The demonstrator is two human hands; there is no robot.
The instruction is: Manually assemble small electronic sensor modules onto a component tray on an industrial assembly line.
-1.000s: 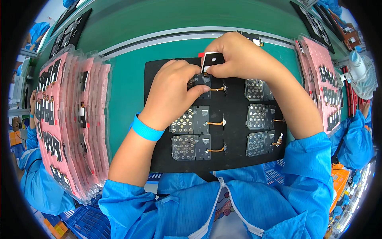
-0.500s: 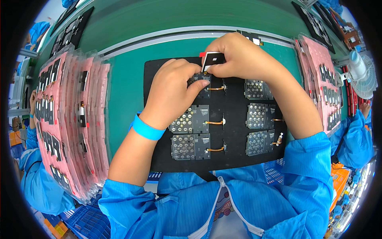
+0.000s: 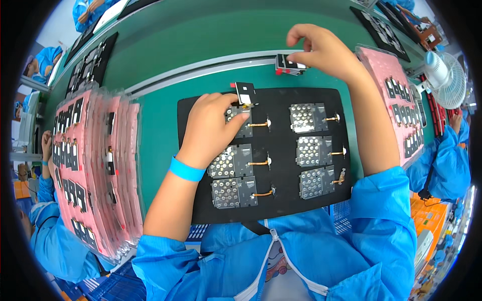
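Note:
My left hand (image 3: 211,125), with a blue band at the wrist, grips the upper-left circuit board (image 3: 246,131) on a black mat (image 3: 276,205). Its thumb and forefinger lie on either side of the board, hiding much of it. At that board's far edge sits a small black-and-white screen module (image 3: 245,91) with a red tab, just beyond my forefinger. Farther right, my right hand (image 3: 326,52) is open, fingers apart, over a small stack of similar modules (image 3: 289,65). Its thumb is close to the stack; contact cannot be made out.
Several more boards with short orange flex cables, such as one at right (image 3: 309,118), lie in two columns. Stacked pink trays of modules stand at left (image 3: 75,145) and right (image 3: 396,75). A metal rail (image 3: 201,69) crosses the green table. A white fan (image 3: 444,80) and co-workers are beyond.
My right hand has let go of the screen module and moved far right to the stack. The module stays at the board's far edge. My left hand remains at the board; the view has shifted.

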